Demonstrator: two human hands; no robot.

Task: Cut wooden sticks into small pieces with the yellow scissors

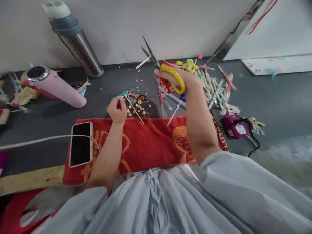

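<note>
At the far left a pink bottle [55, 87] lies on its side on the dark floor [268, 97], and a steel flask [75, 42] leans at the wall. A phone [81, 143] rests on the red towel [146, 143]. The left hand [117, 110] is closed around a thin wooden stick [134, 109], just above small cut pieces [137, 109]. The right hand [176, 79] is raised and grips yellow scissors [161, 66] with blades apart. Further right lie a pile of sticks [216, 89] and a purple device [235, 127].
</note>
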